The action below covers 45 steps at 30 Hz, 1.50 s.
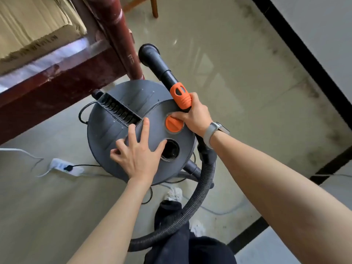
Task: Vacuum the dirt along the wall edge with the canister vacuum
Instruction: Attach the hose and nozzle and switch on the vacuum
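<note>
Gripping wand [167, 77], right hand [194, 119] overhangs canister rim [106, 164].

head cam | steep downward look | close over canister vacuum [141, 130] | single view

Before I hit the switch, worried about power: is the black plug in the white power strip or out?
In: the black plug sits seated in the white power strip on the floor.

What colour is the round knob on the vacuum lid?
Orange; the head view shows the knob clearly.
</note>
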Motion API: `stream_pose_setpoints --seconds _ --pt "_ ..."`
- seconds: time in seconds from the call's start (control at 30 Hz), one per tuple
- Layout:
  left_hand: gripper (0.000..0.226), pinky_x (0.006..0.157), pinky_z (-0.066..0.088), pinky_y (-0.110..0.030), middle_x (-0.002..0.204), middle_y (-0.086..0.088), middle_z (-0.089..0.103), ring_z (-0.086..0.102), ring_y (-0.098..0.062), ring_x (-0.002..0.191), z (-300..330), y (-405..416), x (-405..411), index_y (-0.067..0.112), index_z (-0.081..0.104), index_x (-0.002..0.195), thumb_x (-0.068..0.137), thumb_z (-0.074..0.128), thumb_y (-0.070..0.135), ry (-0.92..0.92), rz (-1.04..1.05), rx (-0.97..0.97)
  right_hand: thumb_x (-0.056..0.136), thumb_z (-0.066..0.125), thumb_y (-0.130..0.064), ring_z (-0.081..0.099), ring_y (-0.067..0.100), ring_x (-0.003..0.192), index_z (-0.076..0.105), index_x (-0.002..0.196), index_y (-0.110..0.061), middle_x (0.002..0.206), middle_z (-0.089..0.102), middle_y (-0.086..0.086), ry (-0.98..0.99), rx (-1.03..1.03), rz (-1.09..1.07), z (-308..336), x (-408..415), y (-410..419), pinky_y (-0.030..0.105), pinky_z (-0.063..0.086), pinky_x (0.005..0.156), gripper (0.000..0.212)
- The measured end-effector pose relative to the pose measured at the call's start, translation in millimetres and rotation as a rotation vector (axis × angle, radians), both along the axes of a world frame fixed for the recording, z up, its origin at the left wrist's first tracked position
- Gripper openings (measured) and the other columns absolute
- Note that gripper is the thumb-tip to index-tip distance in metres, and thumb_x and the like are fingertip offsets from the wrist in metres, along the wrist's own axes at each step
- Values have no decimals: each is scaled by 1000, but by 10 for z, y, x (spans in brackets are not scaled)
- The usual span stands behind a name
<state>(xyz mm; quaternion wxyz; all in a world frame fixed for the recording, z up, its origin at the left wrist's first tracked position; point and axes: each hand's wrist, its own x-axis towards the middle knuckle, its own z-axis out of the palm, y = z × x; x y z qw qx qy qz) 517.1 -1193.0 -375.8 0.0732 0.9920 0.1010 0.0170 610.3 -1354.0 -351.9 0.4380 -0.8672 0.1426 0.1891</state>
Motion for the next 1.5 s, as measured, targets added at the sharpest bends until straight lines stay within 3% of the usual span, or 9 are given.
stream_pose_setpoints --seconds 0.17,0.37,0.53,0.73,0.83,1.0,1.2,1.3,1.5 --pt "75 74 39 -50 130 -6 53 47 -35 87 7 -268 -37 34 49 135 68 66 66 -6 73 26 73 77 -41 54 18 74 39 97 -24 82 54 -8 34 26 5 -39 38 -192 32 46 60 47" --pt "71 76 40 -53 129 -6 55 49 -37 92 5 -503 20 32 55 130 67 71 61 -45 175 21 74 74 -44 52 26 73 37 93 -21 77 51 -7 52 -25 127 -13 211 -333 33 39 62 48" --pt "65 79 38 -51 133 -2 53 39 -33 97 -78 -544 29 35 54 130 72 51 65 -118 241 45 78 68 -49 51 31 74 32 93 -19 71 43 -8 47 -82 326 10 347 -400 35 39 64 49" --pt "69 85 36 -51 138 3 49 42 -33 101 -81 -759 -32 35 55 130 68 53 66 -105 383 33 85 63 -42 58 40 92 34 102 -13 99 61 13 29 -67 538 38 415 -523 48 49 79 44" --pt "70 85 37 -50 138 4 49 44 -34 101 -76 -882 -111 35 53 131 67 59 64 -89 460 57 84 64 -38 58 39 90 35 103 -14 92 56 7 12 -87 629 28 472 -502 42 47 73 42" --pt "70 81 37 -48 138 6 49 45 -34 100 -102 -1102 -176 37 50 132 68 60 64 -92 645 95 84 64 -41 58 37 88 34 101 -16 86 50 0 -51 -129 797 -3 605 -395 37 41 66 43" --pt "69 79 38 -48 136 2 52 49 -36 98 -80 -1209 -135 33 53 132 71 57 66 -108 860 113 82 65 -46 56 36 84 35 105 -17 89 55 4 -74 -133 1001 -43 801 -94 39 42 66 47" --pt "68 80 39 -48 135 0 53 51 -37 97 -52 -1162 -53 31 55 130 71 59 65 -101 959 118 79 68 -42 47 31 77 30 98 -22 76 46 -2 -51 -129 1052 -67 917 134 34 35 64 46" --pt "67 83 38 -49 136 1 53 51 -37 97 2 -951 234 30 56 130 71 65 61 -103 1106 76 78 71 -42 47 29 76 39 108 -16 73 43 -5 -72 -103 1115 -106 1168 604 35 40 66 51"
